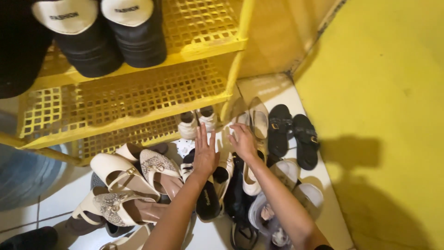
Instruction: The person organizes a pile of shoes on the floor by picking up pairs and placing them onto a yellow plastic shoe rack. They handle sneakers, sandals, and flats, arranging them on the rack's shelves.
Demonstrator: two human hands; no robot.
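Left hand flat, fingers spread, and right hand loosely open, gripping nothing, both reach over the floor shoe pile toward small white shoes tucked under the yellow rack, beside black sandals.

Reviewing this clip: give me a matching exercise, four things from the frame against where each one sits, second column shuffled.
Things:
1. black boots
2. black sandals
3. left hand
4. beige heeled shoes

Places:
A. floor by the yellow wall
B. top shelf of the yellow rack
C. floor, lower left of the pile
D. flat over the middle of the shoe pile

Pairs: 1-B, 2-A, 3-D, 4-C
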